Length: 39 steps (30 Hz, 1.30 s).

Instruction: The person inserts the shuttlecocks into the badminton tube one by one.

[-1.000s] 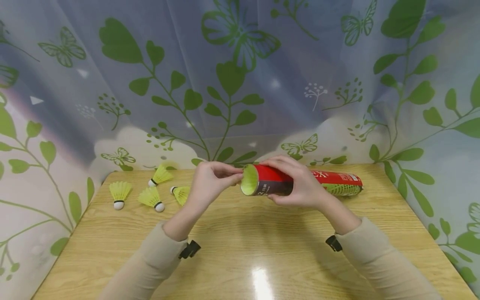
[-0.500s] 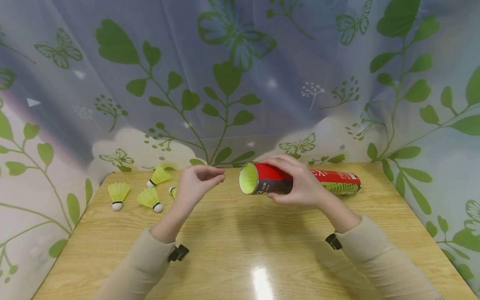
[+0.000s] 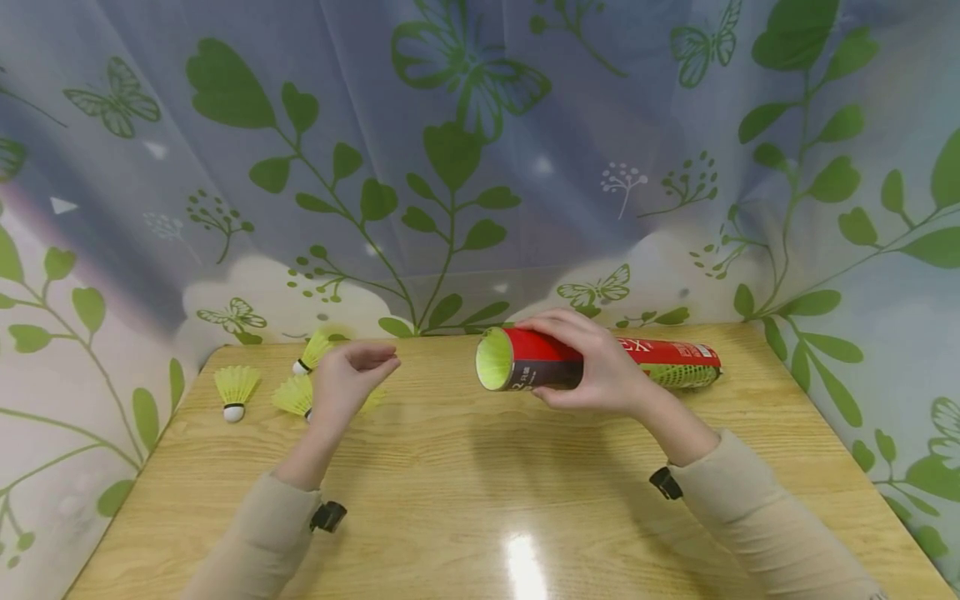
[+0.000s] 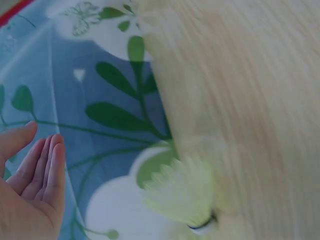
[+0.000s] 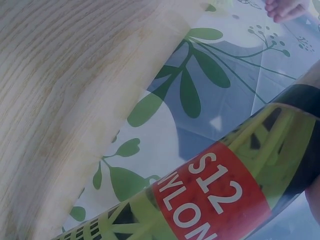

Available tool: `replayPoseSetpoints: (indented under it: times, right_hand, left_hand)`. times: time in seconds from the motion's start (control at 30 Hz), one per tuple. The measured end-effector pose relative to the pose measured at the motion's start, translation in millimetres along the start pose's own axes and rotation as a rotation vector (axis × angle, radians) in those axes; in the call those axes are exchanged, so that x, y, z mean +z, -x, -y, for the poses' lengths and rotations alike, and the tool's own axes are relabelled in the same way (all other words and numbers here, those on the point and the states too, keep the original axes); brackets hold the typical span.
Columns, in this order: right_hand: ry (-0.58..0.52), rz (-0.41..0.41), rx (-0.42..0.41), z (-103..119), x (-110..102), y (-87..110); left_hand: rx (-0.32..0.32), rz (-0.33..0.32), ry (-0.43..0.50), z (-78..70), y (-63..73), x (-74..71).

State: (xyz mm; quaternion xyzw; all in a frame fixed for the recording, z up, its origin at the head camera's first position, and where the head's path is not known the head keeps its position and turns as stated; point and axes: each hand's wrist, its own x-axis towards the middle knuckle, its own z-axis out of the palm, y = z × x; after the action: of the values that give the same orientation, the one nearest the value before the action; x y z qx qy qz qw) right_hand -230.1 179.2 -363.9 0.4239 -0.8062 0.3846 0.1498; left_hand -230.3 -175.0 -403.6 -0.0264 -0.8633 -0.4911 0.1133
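Note:
My right hand (image 3: 600,367) grips a red and black shuttlecock tube (image 3: 671,362) round its near part. The tube's mouth faces left, with yellow-green skirt showing inside; in the right wrist view its side reads "S12" and "NYLON". My left hand (image 3: 347,383) holds nothing, its fingers loosely bent and the thumb apart from them. It hovers over several yellow shuttlecocks with white corks on the left of the table. One shuttlecock (image 3: 372,401) is mostly hidden behind this hand. A shuttlecock (image 4: 182,192) also shows beside the left hand in the left wrist view.
At the far left of the wooden table (image 3: 450,483) lies a shuttlecock (image 3: 237,387). Another shuttlecock (image 3: 312,352) lies near the back edge, and a third shuttlecock (image 3: 291,395) is partly covered by the left hand. A patterned curtain (image 3: 465,208) hangs right behind the table.
My left hand has withdrawn from the tube's mouth and moved left and slightly down, over the shuttlecocks. The right hand keeps the tube in nearly the same place.

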Motion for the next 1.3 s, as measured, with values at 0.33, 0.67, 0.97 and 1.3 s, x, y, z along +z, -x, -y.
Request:
replayPoseSetpoints:
  times: [0.33, 0.67, 0.97, 1.3]
  right_hand:
    - [0.005, 0.0, -0.005, -1, 1, 0.2]
    - [0.001, 0.016, 0.029, 0, 1, 1.0]
    - [0.003, 0.022, 0.045, 1, 1, 1.1]
    - [0.0, 0.019, 0.036, 1, 1, 1.0]
  left_hand:
    - [-0.006, -0.069, -0.082, 30.1, -0.6, -8.0]
    - [0.068, -0.104, -0.225, 50.8, -0.5, -8.9]
    - [0.108, -0.136, -0.299, 64.4, -3.4, -13.4]
    - [0.089, -0.044, -0.354, 71.1, -4.4, -19.8]
